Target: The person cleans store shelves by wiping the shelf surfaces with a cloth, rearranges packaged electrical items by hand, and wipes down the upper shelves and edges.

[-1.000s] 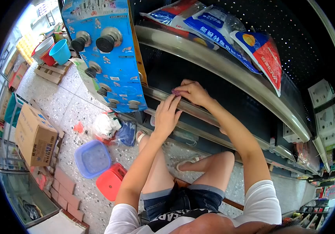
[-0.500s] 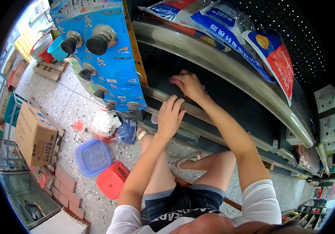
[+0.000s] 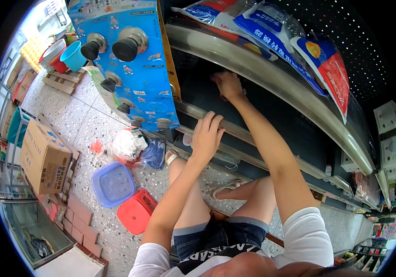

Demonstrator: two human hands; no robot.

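Observation:
My right hand (image 3: 230, 86) reaches deep onto the dark lower shelf (image 3: 272, 120), its fingers closed over a crumpled purplish cloth (image 3: 216, 78). Only small bits of the cloth show around the hand; the rest is hidden beneath it. My left hand (image 3: 207, 136) rests at the shelf's metal front rail (image 3: 239, 131) with its fingers stretched out and nothing in them. To its left hangs a blue display card (image 3: 138, 74) with round metal and black fittings.
Above, plastic packs (image 3: 272, 27) lie on a shelf with a curved metal edge (image 3: 272, 69). On the floor are a blue basin (image 3: 112, 183), a red stool (image 3: 136, 212), bagged items (image 3: 129, 144) and a cardboard box (image 3: 45, 157). White boxes (image 3: 394, 147) stand at right.
My right hand has moved farther back into the shelf with the cloth. My left hand stays at the front rail. The whole view has shifted slightly.

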